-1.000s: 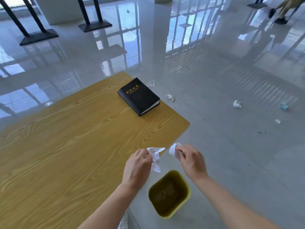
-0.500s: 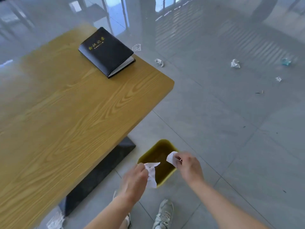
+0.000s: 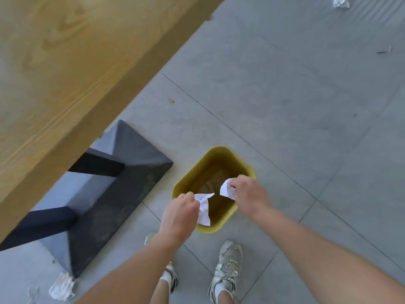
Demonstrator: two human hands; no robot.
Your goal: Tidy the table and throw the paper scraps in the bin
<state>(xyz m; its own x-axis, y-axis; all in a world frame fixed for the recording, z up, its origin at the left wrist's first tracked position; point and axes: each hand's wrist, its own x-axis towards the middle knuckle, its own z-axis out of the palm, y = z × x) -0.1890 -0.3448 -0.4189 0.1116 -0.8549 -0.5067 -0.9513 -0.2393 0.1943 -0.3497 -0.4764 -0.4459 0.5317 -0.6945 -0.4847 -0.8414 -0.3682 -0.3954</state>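
Note:
A yellow-green bin (image 3: 228,159) stands on the grey floor just in front of my feet. My left hand (image 3: 179,212) is closed on a white crumpled paper scrap (image 3: 203,208) that hangs over the bin's near rim. My right hand (image 3: 248,195) pinches a second white paper scrap (image 3: 225,189) above the bin's open mouth. The two scraps are apart, with a small gap between them. The wooden table (image 3: 65,69) fills the upper left, and only its bare top and edge show.
The table's dark pedestal base (image 3: 114,185) lies left of the bin. A crumpled scrap (image 3: 62,287) sits on the floor by the base's near corner, another scrap (image 3: 340,2) at the top right. My two sneakers (image 3: 228,268) stand below the bin.
My view has tilted down and closer; the notebook has left the frame. Both hands, each still holding a scrap, have dropped lower over the bin's mouth.

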